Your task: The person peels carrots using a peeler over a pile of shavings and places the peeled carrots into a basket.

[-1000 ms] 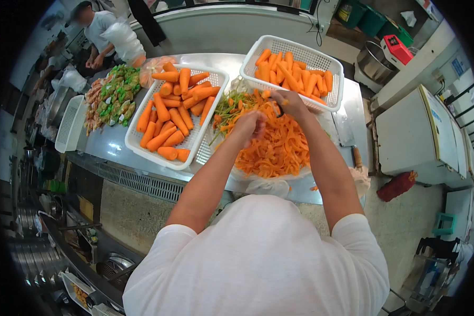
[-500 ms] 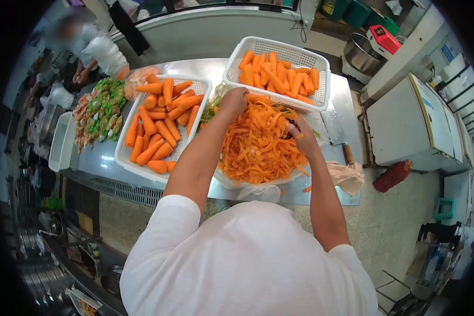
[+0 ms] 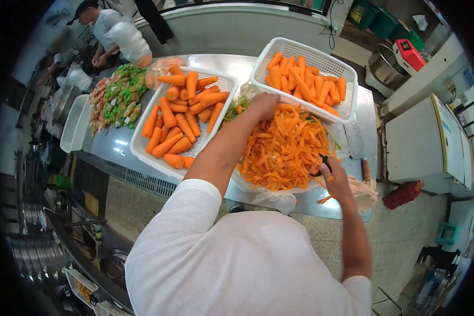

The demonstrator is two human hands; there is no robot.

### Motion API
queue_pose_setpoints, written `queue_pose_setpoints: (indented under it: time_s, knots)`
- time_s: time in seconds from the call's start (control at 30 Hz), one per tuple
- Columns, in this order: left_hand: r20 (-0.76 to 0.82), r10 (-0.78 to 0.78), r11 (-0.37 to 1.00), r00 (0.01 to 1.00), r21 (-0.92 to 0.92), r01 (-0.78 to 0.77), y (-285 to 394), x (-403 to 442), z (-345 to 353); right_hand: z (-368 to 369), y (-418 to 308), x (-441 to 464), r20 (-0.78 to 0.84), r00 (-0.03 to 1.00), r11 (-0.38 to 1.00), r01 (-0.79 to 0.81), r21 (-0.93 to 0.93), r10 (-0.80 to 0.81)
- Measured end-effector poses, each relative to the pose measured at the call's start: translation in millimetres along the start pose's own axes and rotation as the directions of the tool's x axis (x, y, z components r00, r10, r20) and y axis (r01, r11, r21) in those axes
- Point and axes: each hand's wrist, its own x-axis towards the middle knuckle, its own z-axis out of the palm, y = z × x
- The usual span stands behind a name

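- Head view: the left hand [image 3: 264, 107] is at the far edge of the heap of carrot peelings [image 3: 282, 152]; its fingers are hidden, so I cannot tell whether it grips anything.
- The right hand [image 3: 336, 178] grasps a black tool [image 3: 319, 166] at the heap's near right side.
- The peelings lie on clear plastic [image 3: 275, 200] on the metal counter [image 3: 118, 143].
- Carrots fill the left white basket [image 3: 229, 84]; more carrots lie in the right white basket [image 3: 349, 89], beyond the heap.
- A wooden-handled knife [image 3: 366, 169] rests to the right.
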Motion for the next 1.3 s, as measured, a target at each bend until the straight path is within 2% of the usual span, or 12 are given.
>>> queue_pose_setpoints:
  time_s: [0.07, 0.17, 0.27, 0.33, 0.37, 0.43, 0.53, 0.6, 0.87, 1.2, 1.23, 1.3]
  knots:
    - [-0.016, 0.038, 0.999, 0.999, -0.010, -0.038, 7, -5, -16, -30, -13, -1, 0.121, 0.985, 0.981, 0.140, -0.134, -0.125]
    - [0.232, -0.059, 0.998, 0.971, 0.051, 0.049, 4, -14, -33, -54, -25, 1, 0.205, 0.945, 0.851, 0.318, -0.418, -0.253]
    - [0.235, -0.181, 0.961, 0.955, -0.165, 0.223, -17, -29, -29, -51, -22, 13, 0.050, 0.941, 0.776, 0.305, -0.552, -0.335]
    - [0.235, -0.256, 0.432, 0.938, -0.840, 0.328, -21, -69, -33, -28, -1, 24, -0.062, 0.934, 0.799, 0.264, -0.541, -0.351]
    - [0.239, -0.253, 0.430, 0.938, -0.840, 0.330, -12, -89, -30, -15, 9, 25, -0.175, 0.915, 0.823, 0.228, -0.520, -0.364]
    - [0.147, -0.129, -0.410, 0.981, -0.908, 0.082, 9, -130, -25, 12, 15, 28, -0.272, 0.909, 0.892, 0.186, -0.412, -0.315]
    - [0.179, 0.004, -0.577, 0.984, -0.803, 0.148, 45, -155, -19, 35, 4, 40, -0.332, 0.910, 0.962, 0.189, -0.198, -0.247]
    - [0.237, 0.016, -0.605, 0.971, -0.771, 0.198, 62, -156, -10, 42, -9, 50, -0.248, 0.898, 0.931, 0.339, -0.136, -0.363]
    - [0.358, -0.012, -0.615, 0.934, -0.739, 0.275, 78, -148, 5, 59, -59, 72, -0.195, 0.844, 0.862, 0.464, -0.204, -0.500]
    - [0.322, 0.063, -0.561, 0.945, -0.771, 0.301, 76, -151, -1, 63, -61, 117, -0.063, 0.745, 0.724, 0.620, -0.303, -0.664]
    - [0.355, 0.082, -0.553, 0.931, -0.761, 0.339, 74, -153, -5, 59, -52, 135, -0.067, 0.745, 0.724, 0.618, -0.306, -0.664]
    - [0.391, 0.103, -0.541, 0.914, -0.749, 0.382, 70, -160, -7, 52, -25, 165, -0.054, 0.921, 0.893, 0.359, -0.273, -0.386]
